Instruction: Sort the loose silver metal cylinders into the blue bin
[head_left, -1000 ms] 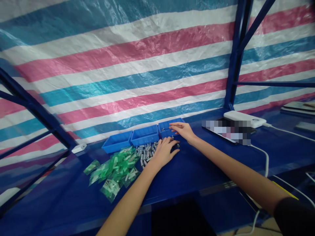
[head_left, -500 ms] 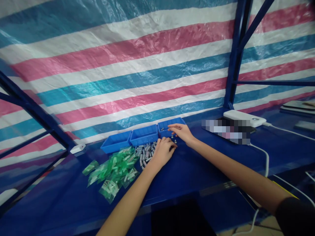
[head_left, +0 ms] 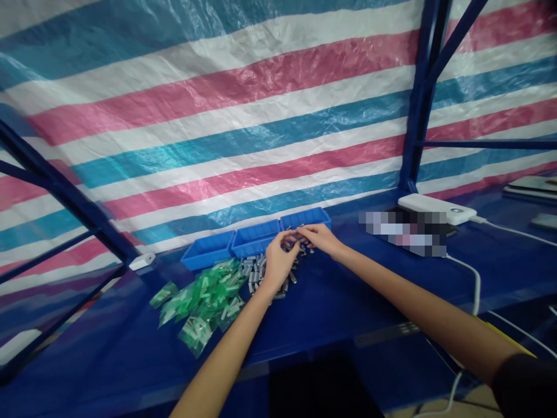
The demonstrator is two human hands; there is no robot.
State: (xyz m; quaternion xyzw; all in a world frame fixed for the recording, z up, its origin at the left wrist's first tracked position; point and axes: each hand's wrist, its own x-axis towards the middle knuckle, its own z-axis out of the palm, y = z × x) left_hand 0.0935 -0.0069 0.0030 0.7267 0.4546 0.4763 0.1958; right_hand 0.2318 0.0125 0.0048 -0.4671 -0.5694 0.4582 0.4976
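Note:
My left hand [head_left: 281,261] is held above a pile of small grey metal cylinders [head_left: 256,271], its fingers curled and the thumb bent round towards them. My right hand [head_left: 321,238] pinches with its fingertips, which meet those of the left hand in front of the right blue bin [head_left: 319,216]. Whatever lies between the fingertips is too small and covered to make out. A few tiny metal pieces [head_left: 311,251] lie on the table just below the right hand. Left of the cylinders is a heap of small clear-and-green plastic bags [head_left: 213,293] with pale pieces inside.
The middle blue bin [head_left: 256,232] and left blue bin [head_left: 206,251] stand in a row along the striped sheet [head_left: 243,133]. On the right are a phone [head_left: 404,235], its screen blurred out, a white power bank [head_left: 437,209] and white cables [head_left: 476,284]. Blue frame posts [head_left: 420,110] rise behind.
My left hand has lifted off the pile and turned, its fingers rising to the right hand. My right hand has come slightly down from the right bin, so the fingertips now meet.

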